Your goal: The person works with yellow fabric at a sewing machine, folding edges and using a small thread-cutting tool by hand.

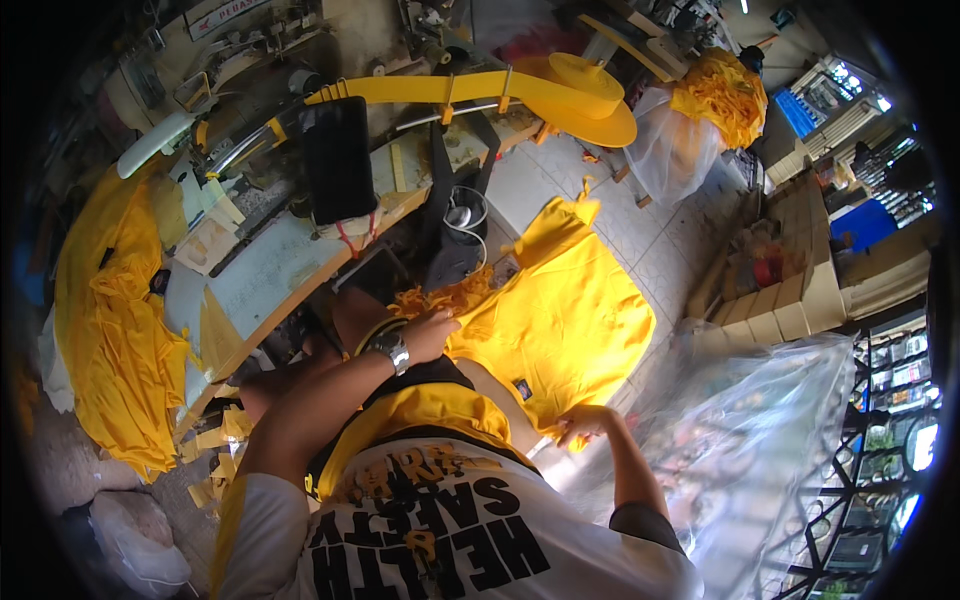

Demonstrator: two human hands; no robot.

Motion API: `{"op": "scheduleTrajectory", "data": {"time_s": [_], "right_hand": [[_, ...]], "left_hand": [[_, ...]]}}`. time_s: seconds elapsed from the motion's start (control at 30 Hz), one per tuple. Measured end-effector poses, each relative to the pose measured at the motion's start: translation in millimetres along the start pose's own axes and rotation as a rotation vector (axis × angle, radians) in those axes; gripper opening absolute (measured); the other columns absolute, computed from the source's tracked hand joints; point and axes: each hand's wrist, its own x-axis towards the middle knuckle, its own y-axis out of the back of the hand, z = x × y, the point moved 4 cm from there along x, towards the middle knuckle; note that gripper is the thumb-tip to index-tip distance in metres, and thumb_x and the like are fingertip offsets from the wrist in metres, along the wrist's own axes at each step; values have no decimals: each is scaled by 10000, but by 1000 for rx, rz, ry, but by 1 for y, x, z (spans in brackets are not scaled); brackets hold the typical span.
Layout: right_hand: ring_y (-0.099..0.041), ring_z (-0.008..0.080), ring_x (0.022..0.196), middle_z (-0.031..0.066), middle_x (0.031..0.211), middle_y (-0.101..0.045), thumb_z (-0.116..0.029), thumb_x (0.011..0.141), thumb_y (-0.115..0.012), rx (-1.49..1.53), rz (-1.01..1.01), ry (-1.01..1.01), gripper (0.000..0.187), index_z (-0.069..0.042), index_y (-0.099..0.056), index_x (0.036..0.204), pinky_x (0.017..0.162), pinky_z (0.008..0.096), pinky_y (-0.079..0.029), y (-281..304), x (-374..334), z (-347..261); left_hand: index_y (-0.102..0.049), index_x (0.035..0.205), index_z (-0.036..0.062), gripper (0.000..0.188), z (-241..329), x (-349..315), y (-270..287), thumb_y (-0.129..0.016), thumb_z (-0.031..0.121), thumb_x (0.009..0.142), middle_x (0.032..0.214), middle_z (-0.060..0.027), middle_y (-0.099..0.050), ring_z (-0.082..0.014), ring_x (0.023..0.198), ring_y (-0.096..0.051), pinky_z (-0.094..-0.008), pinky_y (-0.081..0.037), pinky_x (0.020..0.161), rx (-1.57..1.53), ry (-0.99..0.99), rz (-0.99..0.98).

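A bright yellow garment lies spread over my lap and the tiled floor, with a small dark label near its lower edge. My left hand, a silver watch on its wrist, grips the garment's bunched left edge next to frayed yellow scraps. My right hand pinches the garment's near hem, fingers closed on the cloth. Both forearms reach out over my yellow, black and white shirt.
A worktable with a sewing machine stands at left, with a black phone on a yellow arm above it. Yellow cloth is piled far left. A large clear plastic bag lies right, with cardboard boxes behind it.
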Motion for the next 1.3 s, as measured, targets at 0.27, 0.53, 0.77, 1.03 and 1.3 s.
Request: {"op": "scheduleTrajectory", "data": {"time_s": [0.27,0.53,0.77,1.03,1.3], "right_hand": [[-675,271,972,146,1064,-702,-308,587,-838,-711,299,347,715,-52,-628,1221,879,337,-513,57,19,-115],[-466,86,673,14,753,-554,-111,783,-779,-633,37,1381,434,-16,-609,1170,613,259,-408,15,-112,-466],[-635,326,718,130,804,-650,-76,804,-678,-746,428,1823,289,-61,-622,1087,638,401,-507,-67,-78,-583],[-620,325,682,84,832,-650,-3,731,-625,-666,548,1856,310,-75,-622,1032,583,403,-493,-71,-67,-577],[-595,320,637,91,786,-610,-71,806,-638,-795,663,1866,223,-85,-621,1027,557,412,-462,-75,-71,-577]], "left_hand": [[-622,1207,17,335,6,-91,76,-662,153,904,1030,-147,-700,-184,912,-688,-316,-531,798,-696,30,256],[-675,1070,-1,227,-17,-319,267,-689,54,851,1030,-97,-698,-187,918,-667,-309,-512,815,-210,515,1217],[-690,1049,54,236,-64,-456,266,-699,130,826,1105,-111,-654,-294,954,-621,-375,-481,842,553,854,1281],[-694,1083,104,276,-67,-439,236,-689,262,857,1229,-65,-624,-268,1177,-523,-406,-344,994,691,1038,1357],[-712,920,83,209,-147,-435,321,-717,260,810,1012,-85,-672,-266,988,-582,-379,-421,866,448,886,1316]]}}
